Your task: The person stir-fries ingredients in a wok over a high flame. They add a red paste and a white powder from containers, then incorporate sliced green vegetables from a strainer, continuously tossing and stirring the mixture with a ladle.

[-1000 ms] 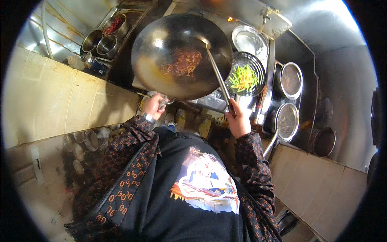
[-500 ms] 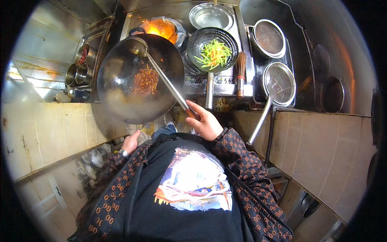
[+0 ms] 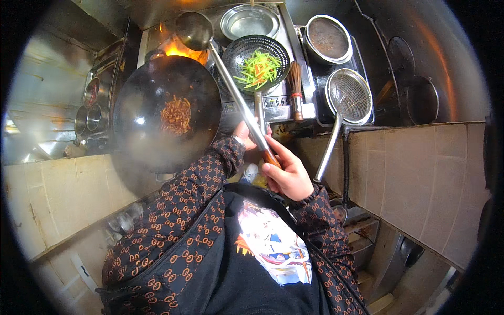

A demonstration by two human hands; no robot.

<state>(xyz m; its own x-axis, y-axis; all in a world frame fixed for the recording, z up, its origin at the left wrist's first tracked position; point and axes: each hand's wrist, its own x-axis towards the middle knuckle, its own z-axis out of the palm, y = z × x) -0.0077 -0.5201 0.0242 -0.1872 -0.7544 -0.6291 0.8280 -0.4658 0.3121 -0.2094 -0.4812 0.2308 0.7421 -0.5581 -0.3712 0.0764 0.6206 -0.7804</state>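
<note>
My right hand is closed round the wooden end of a long ladle, whose bowl is raised beyond the wok. My left hand reaches across to the handle of a perforated strainer, its fingers round that handle and partly hidden behind the ladle's shaft. In the strainer lie green and orange vegetable strips. To the left, a large dark wok holds brown shredded food, with steam over its near side.
Flames rise from the burner behind the wok. A metal basin stands at the back. Right of the strainer are a bristle brush, a pot and a mesh skimmer. Small metal containers stand far left.
My left hand has left the wok's near edge and come to the strainer's handle. The ladle has lifted out of the wok, its bowl now beyond the far rim.
</note>
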